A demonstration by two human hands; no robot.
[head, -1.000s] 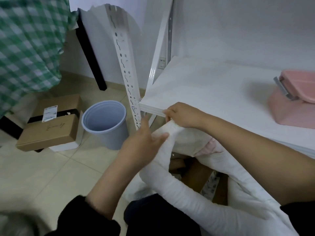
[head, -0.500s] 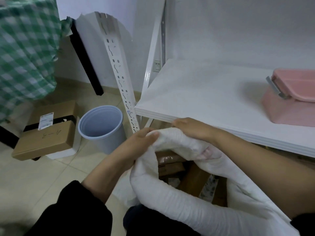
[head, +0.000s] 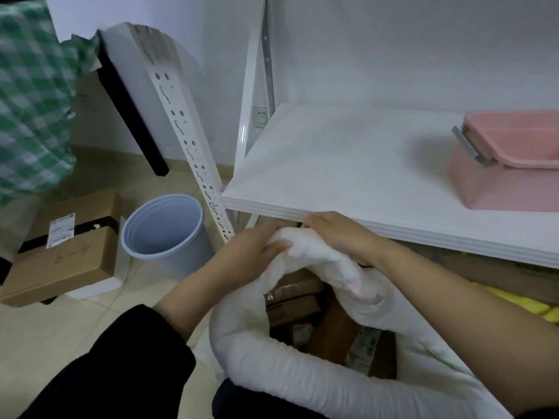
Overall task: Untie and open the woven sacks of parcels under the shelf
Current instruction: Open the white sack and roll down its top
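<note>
- Step in hand: the woven sack [head: 272, 379] looks already untied; its mouth gapes and its rim is rolled into a thick collar. Judged to be the opening step, rolling the collar down.
- Location: the sack stands on the floor at the near edge of the shelf [head: 348, 164], with its far rim just under the shelf board's front lip. Brown parcels [head: 295, 300] show inside.
- Grip: the left hand [head: 251, 252] has its fingers curled over the far rim. The right hand [head: 335, 237] clamps the same rim just beside it, knuckles close under the lip.
- Next move, as judged: draw the rim toward the near side and down, away from the lip, then work round the collar.
- Edges: the board's lip and the perforated upright [head: 193, 140] crowd the far side.
- Open room: the floor to the left is partly taken by a grey bucket [head: 166, 234] and a cardboard box [head: 60, 261]; the near side offers the freest travel.
</note>
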